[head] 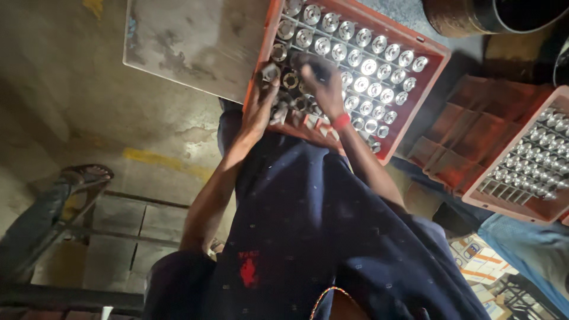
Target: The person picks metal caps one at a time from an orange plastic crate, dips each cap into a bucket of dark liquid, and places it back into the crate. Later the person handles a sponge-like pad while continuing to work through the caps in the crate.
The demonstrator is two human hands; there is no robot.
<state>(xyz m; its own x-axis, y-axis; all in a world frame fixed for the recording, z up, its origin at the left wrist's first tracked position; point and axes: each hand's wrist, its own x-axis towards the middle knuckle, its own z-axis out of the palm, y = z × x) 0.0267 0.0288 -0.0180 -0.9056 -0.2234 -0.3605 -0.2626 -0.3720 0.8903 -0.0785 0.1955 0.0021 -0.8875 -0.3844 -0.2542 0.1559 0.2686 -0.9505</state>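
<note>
Head view shows a red compartment crate [440, 58] mostly filled with round metal flanged parts [368, 67]; only the near-left corner looks unsorted. Left hand [259, 105] pinches one part [271, 72] at that corner; right hand [322, 83], fingers curled, presses among loose parts just beside it.

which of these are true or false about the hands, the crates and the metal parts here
1. The red crate under the hands holds rows of round metal parts. True.
2. The right hand wears a red band at the wrist. True.
3. The left hand hangs down at the person's side. False: it is at the crate's near edge, on a metal part.
4. The second crate at the right is empty. False: it also holds rows of metal parts.
5. The crate is blue. False: it is red.
</note>
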